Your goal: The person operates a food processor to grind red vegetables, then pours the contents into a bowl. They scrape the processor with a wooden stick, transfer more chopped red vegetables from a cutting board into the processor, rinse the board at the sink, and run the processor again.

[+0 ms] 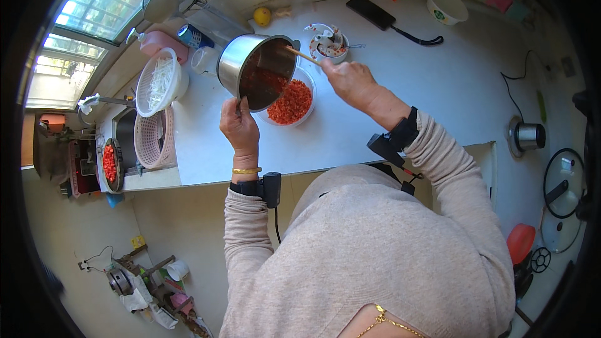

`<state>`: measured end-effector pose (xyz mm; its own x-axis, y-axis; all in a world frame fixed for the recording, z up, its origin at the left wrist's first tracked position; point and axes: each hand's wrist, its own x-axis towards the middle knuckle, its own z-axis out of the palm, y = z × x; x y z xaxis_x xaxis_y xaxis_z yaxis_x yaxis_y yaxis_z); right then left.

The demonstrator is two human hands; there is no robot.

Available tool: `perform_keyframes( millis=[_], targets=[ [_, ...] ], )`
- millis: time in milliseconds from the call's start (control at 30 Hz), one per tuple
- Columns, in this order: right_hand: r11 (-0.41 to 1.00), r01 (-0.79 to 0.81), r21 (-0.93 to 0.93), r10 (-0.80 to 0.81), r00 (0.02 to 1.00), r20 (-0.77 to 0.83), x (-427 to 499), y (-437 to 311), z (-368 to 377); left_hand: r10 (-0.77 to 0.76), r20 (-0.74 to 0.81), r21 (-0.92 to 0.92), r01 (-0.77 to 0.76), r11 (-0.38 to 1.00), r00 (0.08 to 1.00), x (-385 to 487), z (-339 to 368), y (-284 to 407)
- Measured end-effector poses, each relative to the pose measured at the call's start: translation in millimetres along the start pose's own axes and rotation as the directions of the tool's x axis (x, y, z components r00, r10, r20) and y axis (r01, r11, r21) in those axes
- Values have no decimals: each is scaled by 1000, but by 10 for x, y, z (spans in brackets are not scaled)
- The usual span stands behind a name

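Note:
With my left hand (240, 124) I grip the near rim of a stainless steel pot (230, 63), tilted on its side with its mouth toward the right. Chopped red pepper clings to its inner wall. A thin wooden stick, likely a chopstick (304, 55), is held in my right hand (350, 82); its far end reaches the pot's mouth. Below the mouth stands a clear plastic bowl (307, 115), holding a heap of chopped red pepper (291, 103). Behind my right hand, a blade assembly (324, 37) specked with red bits rests in a white cup (335, 58).
On the left, a white colander (181, 87) of pale shreds stands over a pink basket (141, 143) by the sink. A board (117, 180) bears red pepper pieces. Behind are a pink pump bottle (164, 46), a can (195, 36), a lemon (262, 16) and a phone (371, 11).

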<state>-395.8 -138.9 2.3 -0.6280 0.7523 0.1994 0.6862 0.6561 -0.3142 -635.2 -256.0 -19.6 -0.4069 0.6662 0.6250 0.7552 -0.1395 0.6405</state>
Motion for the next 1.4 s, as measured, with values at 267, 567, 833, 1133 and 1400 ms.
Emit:
perform_keyframes(
  millis=[267,567,833,1133,1400],
  targets=[
    [987,-17,158,-7,989,146,-171,-111,370,32,-20,-76,-33,997,999,-7,57,32],
    [964,68,259,-136,957,256,-165,-188,482,6,-69,-83,-12,996,998,-54,40,9],
    [910,53,411,-159,961,228,-267,-528,502,10,-64,-87,-15,996,998,-97,69,-23],
    [912,-130,390,15,959,284,-239,-399,714,-15,-120,-77,5,997,993,-200,47,-8],
    [914,102,393,-116,993,10,-260,-193,530,46,-96,39,-43,998,994,-163,-83,-51]
  ],
)
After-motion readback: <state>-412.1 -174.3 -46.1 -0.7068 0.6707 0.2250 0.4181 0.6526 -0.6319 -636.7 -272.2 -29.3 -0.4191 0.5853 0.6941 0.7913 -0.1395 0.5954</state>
